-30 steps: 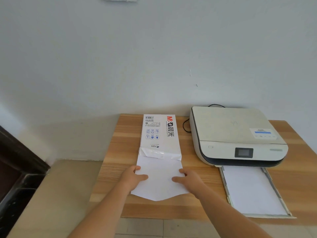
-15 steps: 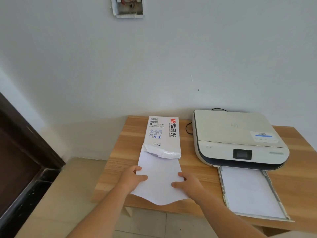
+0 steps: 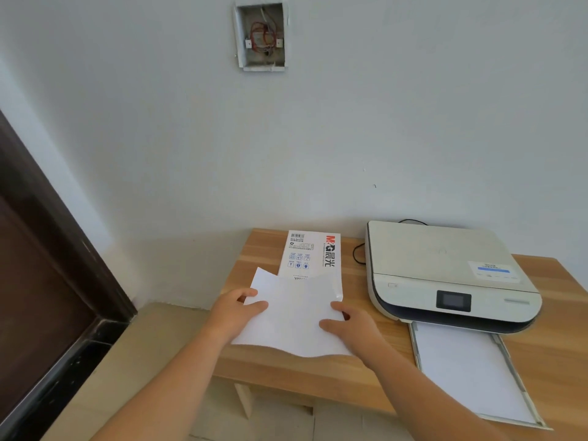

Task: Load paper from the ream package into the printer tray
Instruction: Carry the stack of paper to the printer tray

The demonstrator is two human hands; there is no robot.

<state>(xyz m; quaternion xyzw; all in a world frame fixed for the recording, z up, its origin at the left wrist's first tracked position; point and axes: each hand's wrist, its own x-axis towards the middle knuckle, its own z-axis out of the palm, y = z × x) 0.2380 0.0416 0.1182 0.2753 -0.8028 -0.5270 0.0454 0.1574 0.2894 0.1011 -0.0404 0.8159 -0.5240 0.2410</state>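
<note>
A white ream package [image 3: 310, 253] with red and blue print lies on the wooden table [image 3: 276, 367], its open end toward me. I hold a small stack of white paper [image 3: 292, 316] lifted just in front of that end. My left hand [image 3: 237, 310] grips its left edge and my right hand [image 3: 350, 323] grips its right edge. To the right sits a beige printer [image 3: 445, 272]. Its tray [image 3: 471, 374] is pulled out toward me, with white sheets lying in it.
A black cable [image 3: 358, 253] runs behind the printer on the left. An open wall box with red wires [image 3: 262, 36] sits high on the white wall. A dark door frame [image 3: 57, 249] stands at the left. The table's front edge is near my forearms.
The paper stack has come out of the package and tilted up between both hands. The view has shifted upward and back, showing the wall box.
</note>
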